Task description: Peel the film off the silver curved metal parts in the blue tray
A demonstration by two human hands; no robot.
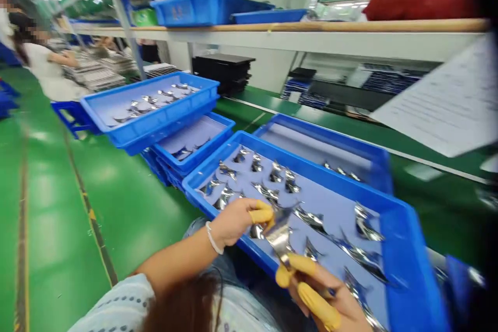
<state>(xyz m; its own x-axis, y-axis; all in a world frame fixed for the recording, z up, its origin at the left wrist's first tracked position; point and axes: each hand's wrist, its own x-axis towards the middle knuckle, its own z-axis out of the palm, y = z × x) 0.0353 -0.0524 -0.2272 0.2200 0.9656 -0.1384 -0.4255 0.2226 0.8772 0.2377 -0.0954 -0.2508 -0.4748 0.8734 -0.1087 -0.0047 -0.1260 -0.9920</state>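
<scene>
Between my two hands is a shiny, curved metal part (279, 238), held above the near edge of a blue tray (412, 249). My left hand (241, 220), with yellow finger cots, pinches its upper left end. The lower end is gripped by my right hand (319, 290), which also wears yellow finger cots. Several similar polished metal parts (363, 220) lie spread over the pale lining of the tray. The exact kind of part cannot be made out.
Behind the near tray stands another blue tray (330, 148) with a few parts. Stacked blue trays (155, 132) rise at the left. A shelf (311, 36) carrying blue bins (187, 8) crosses above the green bench. A paper sheet (447, 104) hangs at right. A person (50, 67) sits far left.
</scene>
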